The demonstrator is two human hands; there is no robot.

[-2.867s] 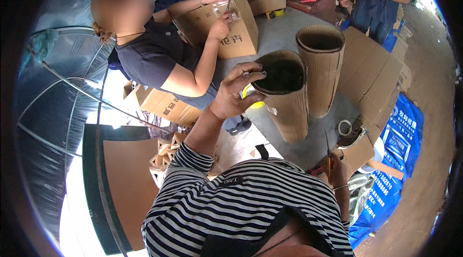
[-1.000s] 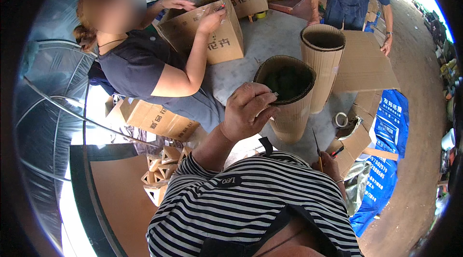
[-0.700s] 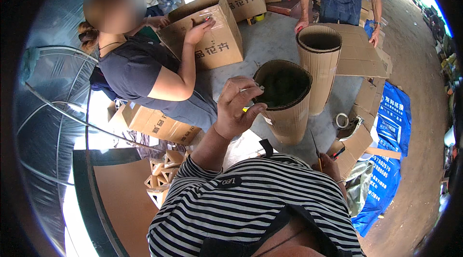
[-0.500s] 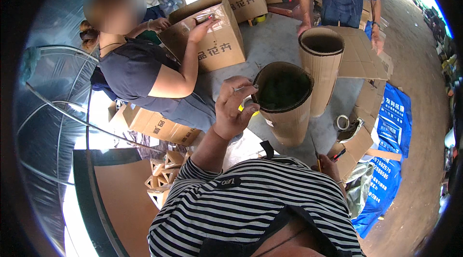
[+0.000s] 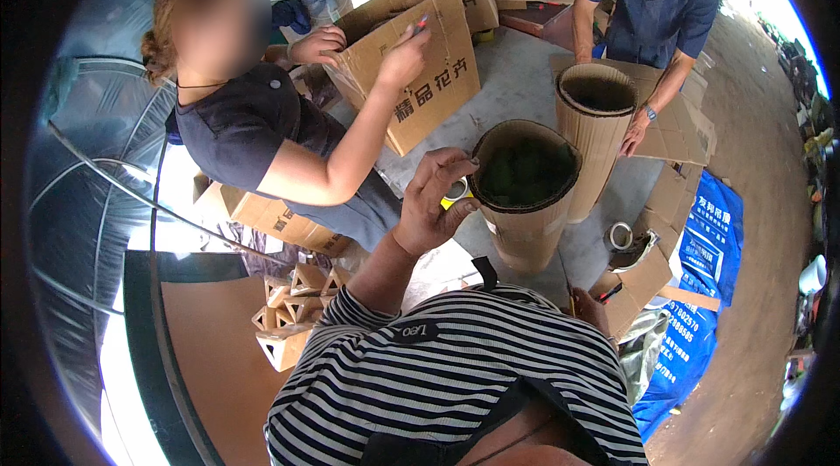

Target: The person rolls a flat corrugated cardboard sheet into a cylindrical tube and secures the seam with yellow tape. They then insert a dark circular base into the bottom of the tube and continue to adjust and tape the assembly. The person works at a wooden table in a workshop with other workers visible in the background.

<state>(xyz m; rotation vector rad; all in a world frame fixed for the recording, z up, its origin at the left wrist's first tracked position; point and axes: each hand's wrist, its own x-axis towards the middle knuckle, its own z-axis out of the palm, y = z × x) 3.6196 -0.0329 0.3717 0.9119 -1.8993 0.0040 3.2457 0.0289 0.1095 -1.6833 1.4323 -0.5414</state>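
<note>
My left hand (image 5: 435, 201) is raised beside a tall cardboard tube (image 5: 528, 234), thumb and fingers apart, fingertips at or touching its left rim. Dark green material (image 5: 528, 172) shows inside that tube. Low at its right, my right hand (image 5: 590, 309) is closed around a thin tool, mostly hidden by the hand and my striped shirt; its kind is unclear. A second cardboard tube (image 5: 597, 135) stands upright just behind the first. On the left a person's hand (image 5: 405, 57) holds a small red and blue object over a large carton (image 5: 430, 90).
At the far right a person in dark blue leans over flat cardboard (image 5: 674, 129). A tape roll (image 5: 619, 236) and cardboard scraps lie on the right of the grey table (image 5: 516, 63). Blue printed sheeting (image 5: 713, 230) hangs beyond. Triangular cardboard pieces (image 5: 289, 313) are stacked at lower left.
The person on the left has raised their head, and their hand and carton sit farther right. The far person has bent forward, one hand lower. My left hand stays by the tube's rim.
</note>
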